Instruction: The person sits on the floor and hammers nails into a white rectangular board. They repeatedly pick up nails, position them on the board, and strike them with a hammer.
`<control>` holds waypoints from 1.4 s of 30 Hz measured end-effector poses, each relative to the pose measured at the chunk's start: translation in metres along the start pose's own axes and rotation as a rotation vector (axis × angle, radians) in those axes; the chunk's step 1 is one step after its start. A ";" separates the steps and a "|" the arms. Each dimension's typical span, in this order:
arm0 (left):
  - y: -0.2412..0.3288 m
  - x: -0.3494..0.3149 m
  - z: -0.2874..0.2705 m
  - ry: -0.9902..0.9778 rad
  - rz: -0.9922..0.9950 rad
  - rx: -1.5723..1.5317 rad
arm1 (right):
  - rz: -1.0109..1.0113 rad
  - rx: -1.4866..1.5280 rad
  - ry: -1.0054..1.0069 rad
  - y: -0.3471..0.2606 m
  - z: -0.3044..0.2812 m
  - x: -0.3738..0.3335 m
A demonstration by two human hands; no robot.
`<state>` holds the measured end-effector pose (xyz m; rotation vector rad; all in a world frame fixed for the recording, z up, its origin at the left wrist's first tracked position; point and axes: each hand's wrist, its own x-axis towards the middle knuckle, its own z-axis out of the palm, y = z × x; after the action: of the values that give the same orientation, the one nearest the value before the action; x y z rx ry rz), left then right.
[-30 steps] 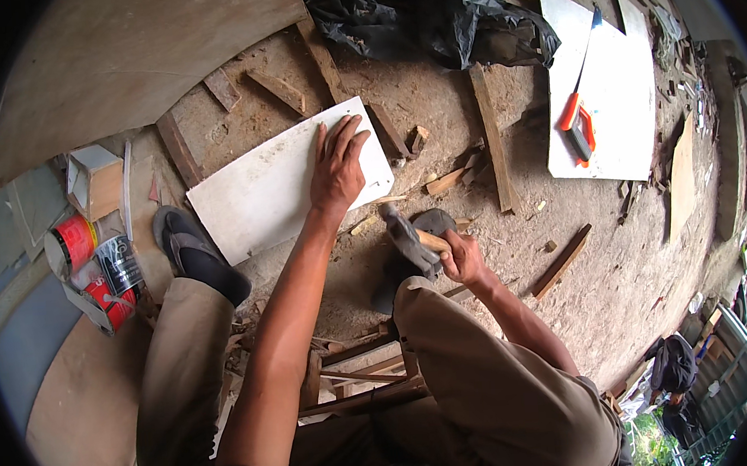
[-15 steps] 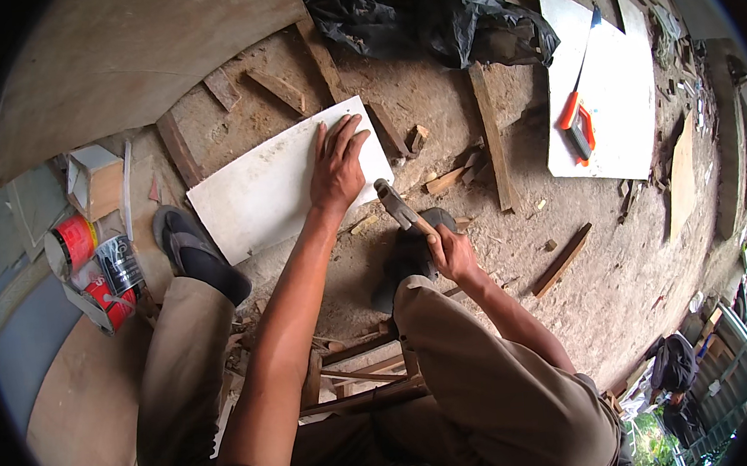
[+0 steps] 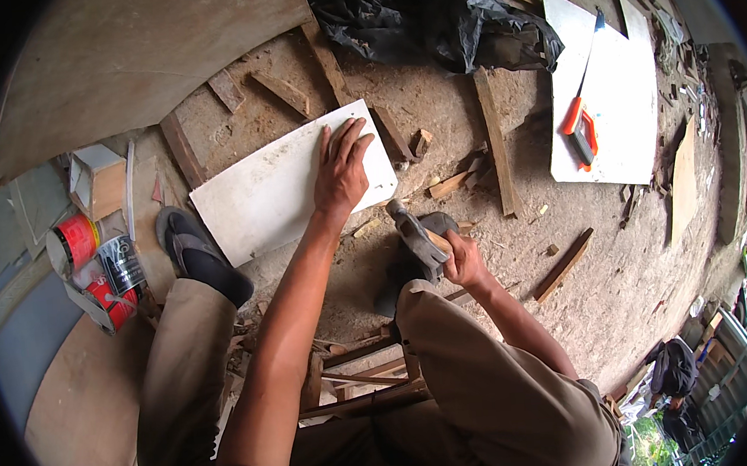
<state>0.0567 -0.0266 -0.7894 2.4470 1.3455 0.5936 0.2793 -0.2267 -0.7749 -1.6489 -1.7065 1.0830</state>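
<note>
My left hand (image 3: 341, 173) lies flat with its fingers spread on the right part of a white rectangular board (image 3: 253, 189). Small dark marks show near the board's right corners. Below that end, my right hand (image 3: 465, 259) is wrapped round the wooden handle of a claw hammer (image 3: 412, 232). The hammer's head is raised above my right foot, apart from the board. Part of the handle is hidden by my fingers.
A handsaw with an orange handle (image 3: 581, 136) rests on another white board (image 3: 623, 86) at right. Black plastic sheeting (image 3: 428, 26) lies at the far side. Wood strips (image 3: 495, 138) are scattered about; tins (image 3: 118, 264) stand at left.
The hammer has turned in my right hand's grip, its head shifting slightly right and nearer to me. My left hand stays on the board.
</note>
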 end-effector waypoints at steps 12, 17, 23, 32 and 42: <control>0.000 0.000 0.000 -0.001 -0.008 -0.032 | 0.347 -0.143 -0.164 0.002 0.008 0.002; 0.001 0.000 0.000 0.002 -0.013 -0.025 | 0.043 0.028 -0.041 0.004 0.002 -0.008; 0.002 0.000 0.002 0.026 -0.008 -0.044 | 0.327 -0.046 -0.115 -0.006 0.006 -0.001; 0.002 0.000 0.003 0.022 -0.003 -0.046 | 0.294 -0.101 -0.110 -0.003 0.013 -0.004; 0.001 0.000 0.002 0.016 -0.010 -0.025 | 0.251 -0.045 -0.147 -0.025 0.001 -0.004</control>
<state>0.0579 -0.0274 -0.7909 2.4194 1.3466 0.6249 0.2649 -0.2294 -0.7548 -1.8920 -1.6552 1.3202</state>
